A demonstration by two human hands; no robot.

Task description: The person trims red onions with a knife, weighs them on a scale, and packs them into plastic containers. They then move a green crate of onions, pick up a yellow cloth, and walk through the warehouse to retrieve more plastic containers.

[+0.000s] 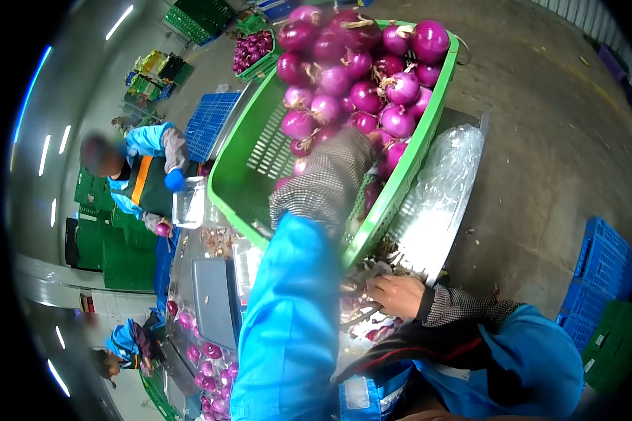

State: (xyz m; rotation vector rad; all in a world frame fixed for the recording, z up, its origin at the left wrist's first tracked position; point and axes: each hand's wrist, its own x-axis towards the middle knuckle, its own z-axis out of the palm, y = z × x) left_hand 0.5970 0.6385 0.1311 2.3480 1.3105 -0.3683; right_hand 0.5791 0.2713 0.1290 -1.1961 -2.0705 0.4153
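Note:
My left hand (pixel 380 139) reaches into a green crate (pixel 420 151) of red onions (pixel 365 97). Its fingers are mostly hidden among the onions, so what they hold does not show. The left forearm, in a blue sleeve with a checked cuff, crosses the crate's near side. Below the crate's near corner, my right hand (pixel 399 296) has its fingers curled over loose onion skins (pixel 383 270). Whatever it grips is too small to make out.
Clear plastic (pixel 453 161) lies along the metal table edge at the crate's right. Bagged onions (pixel 207 365) and a grey tray (pixel 216 302) are at lower left. Two co-workers stand at left, one holding an onion (pixel 163 229). Blue crates (pixel 597 277) stand at right.

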